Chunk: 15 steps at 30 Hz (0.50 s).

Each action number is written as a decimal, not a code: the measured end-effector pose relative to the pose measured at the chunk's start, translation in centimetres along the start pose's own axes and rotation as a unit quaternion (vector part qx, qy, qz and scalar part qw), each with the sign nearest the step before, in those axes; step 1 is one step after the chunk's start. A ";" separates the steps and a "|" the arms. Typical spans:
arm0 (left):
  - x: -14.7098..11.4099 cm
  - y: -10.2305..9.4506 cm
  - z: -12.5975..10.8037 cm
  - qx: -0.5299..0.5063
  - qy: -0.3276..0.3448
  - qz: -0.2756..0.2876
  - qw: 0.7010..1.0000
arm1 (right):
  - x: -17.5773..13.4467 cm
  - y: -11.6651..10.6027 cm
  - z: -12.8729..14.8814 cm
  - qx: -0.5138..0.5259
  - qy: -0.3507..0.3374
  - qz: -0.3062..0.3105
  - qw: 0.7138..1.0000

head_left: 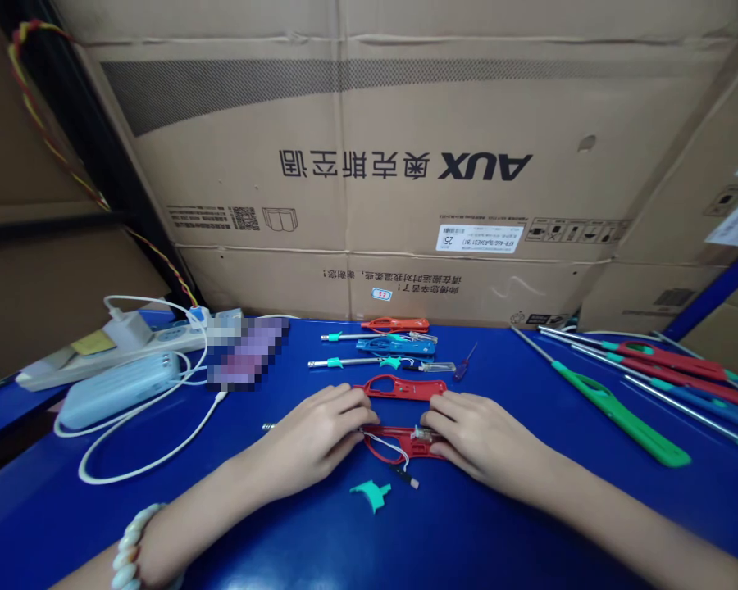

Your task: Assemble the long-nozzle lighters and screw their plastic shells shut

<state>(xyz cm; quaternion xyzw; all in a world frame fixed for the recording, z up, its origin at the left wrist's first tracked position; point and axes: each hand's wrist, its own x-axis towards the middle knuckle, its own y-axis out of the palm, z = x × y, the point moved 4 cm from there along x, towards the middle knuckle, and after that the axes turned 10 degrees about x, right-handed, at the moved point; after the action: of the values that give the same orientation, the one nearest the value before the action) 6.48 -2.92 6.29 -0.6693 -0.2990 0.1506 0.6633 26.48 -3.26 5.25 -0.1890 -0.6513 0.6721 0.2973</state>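
In front of me lies a red lighter casing half (413, 445) with a metal tube, white wires and a clear fuel tank (423, 434) in it. My left hand (329, 426) closes on its left end, where the tube tip (269, 426) sticks out beyond my fingers. At the right end, my right hand (476, 430) pinches casing and tank. Just behind is the other red casing half (409, 388), near the fingertips of both hands. A small black igniter piece (406, 477) hangs on the wires. Closer to me rests a loose teal trigger (372, 496).
Behind lie an orange casing half (399, 324), a blue casing half (399, 347), metal tubes (350, 362) and a purple screwdriver (461, 369). Several long lighters, including a green lighter (621, 414), lie right. A power bank (120, 389), cables and power strip (160, 340) stand left; cardboard (394, 106) rises behind.
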 end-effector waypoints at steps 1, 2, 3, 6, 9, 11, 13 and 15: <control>0.2 0.0 -0.4 0.006 0.003 -0.002 1.000 | 0.0 -0.1 0.0 0.004 0.003 0.004 1.000; 0.3 0.1 -0.9 0.015 0.008 -0.001 1.000 | 0.0 -0.2 0.0 0.009 0.006 0.009 1.000; 0.5 0.1 -1.4 0.026 0.015 0.002 1.000 | 0.0 -0.3 0.0 0.015 0.009 0.014 1.000; 1.1 0.3 -2.5 0.061 0.030 0.013 0.998 | 0.0 -0.7 0.2 0.041 0.014 0.025 0.999; 1.6 0.5 -3.1 0.085 0.034 0.026 0.995 | -0.1 -0.9 0.4 0.055 0.012 0.024 0.998; 1.8 0.7 -3.2 0.092 0.034 0.031 0.995 | -0.2 -0.9 0.5 0.055 0.011 0.020 0.998; 1.9 0.9 -3.2 0.094 0.032 0.033 0.995 | -0.2 -0.8 0.5 0.051 0.009 0.016 0.999; 1.9 1.1 -3.2 0.093 0.028 0.034 0.995 | -0.1 -0.7 0.5 0.043 0.006 0.012 0.999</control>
<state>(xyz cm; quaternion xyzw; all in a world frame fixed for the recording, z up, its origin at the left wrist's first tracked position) 10.11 -4.22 5.80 -0.6183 -0.2422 0.1811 0.7254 26.39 -3.73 5.96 -0.1877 -0.6177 0.7020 0.3007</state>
